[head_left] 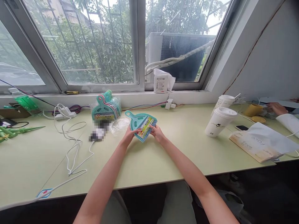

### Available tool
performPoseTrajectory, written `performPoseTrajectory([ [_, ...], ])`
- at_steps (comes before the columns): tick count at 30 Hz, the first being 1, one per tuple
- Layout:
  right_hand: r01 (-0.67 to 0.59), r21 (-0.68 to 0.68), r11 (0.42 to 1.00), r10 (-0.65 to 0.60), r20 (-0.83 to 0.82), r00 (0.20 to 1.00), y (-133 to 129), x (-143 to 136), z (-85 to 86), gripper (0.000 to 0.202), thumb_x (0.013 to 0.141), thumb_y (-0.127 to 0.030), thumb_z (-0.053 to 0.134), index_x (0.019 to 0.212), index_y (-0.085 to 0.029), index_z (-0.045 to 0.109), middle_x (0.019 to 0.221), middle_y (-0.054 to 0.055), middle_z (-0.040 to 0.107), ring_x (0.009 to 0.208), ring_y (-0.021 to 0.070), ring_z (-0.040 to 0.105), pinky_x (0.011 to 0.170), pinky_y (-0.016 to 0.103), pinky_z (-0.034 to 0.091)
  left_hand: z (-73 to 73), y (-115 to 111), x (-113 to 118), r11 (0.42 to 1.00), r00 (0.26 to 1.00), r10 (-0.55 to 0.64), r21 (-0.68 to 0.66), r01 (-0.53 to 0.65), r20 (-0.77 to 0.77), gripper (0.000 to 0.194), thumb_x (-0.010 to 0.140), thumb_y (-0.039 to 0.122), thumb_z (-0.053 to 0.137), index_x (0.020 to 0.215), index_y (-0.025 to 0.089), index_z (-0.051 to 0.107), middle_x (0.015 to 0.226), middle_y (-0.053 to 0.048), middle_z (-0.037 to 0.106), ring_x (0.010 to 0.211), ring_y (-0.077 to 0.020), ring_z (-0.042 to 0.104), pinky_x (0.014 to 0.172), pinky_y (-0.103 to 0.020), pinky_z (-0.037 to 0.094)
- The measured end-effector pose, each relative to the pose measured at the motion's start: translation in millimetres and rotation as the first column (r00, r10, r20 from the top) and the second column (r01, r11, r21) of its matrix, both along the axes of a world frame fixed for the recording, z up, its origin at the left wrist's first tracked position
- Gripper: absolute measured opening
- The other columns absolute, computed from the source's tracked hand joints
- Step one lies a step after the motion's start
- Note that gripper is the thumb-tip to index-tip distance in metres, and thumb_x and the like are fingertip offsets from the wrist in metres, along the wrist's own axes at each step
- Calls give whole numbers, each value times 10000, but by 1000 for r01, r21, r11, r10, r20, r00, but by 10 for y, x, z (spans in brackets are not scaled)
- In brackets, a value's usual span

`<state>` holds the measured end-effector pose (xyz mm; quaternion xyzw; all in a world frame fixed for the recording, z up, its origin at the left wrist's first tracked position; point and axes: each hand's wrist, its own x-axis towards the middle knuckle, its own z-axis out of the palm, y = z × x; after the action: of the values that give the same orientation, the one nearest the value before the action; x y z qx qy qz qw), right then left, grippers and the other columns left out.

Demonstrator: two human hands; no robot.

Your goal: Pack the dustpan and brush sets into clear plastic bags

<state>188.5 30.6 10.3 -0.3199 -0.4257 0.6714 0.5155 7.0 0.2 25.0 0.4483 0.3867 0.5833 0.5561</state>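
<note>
A pale table (182, 152) bears a stack of dustpans (105, 109) towards the back; one dustpan (138, 120) tilts over its middle; the left hand (128, 136) closes on its near left edge; the right hand (158, 133) pinches the right; it looks light, stiff, slightly slippery, best gripped by edges or handle (128, 114).

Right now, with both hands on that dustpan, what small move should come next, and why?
Perhaps turn the dustpan a little upright: the left hand and right hand both hold it, its handle leans left, and the stack of similar dustpans nearby stands handle-up.
</note>
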Motion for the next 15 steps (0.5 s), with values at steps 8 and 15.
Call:
performPoseTrajectory([
  [8,-17,-25,1000,17,20,1000,18,-6,-36,290,727,-172,716,971,-187,560,1045,67,694,927,202,693,865,375,577,-4,15,-39,999,1000,-9,-36,9,-9,635,574,211,804,1154,200,545,1044,-80,655,915,-219,659,775,-320,560],
  [15,-33,2,999,32,51,998,1,31,9,304,711,-192,752,951,-182,566,1040,71,685,916,202,690,876,392,572,1,4,-31,1000,999,-17,-12,17,-30,708,577,222,814,1223,219,525,1086,-87,647,951,-221,647,808,-341,548],
])
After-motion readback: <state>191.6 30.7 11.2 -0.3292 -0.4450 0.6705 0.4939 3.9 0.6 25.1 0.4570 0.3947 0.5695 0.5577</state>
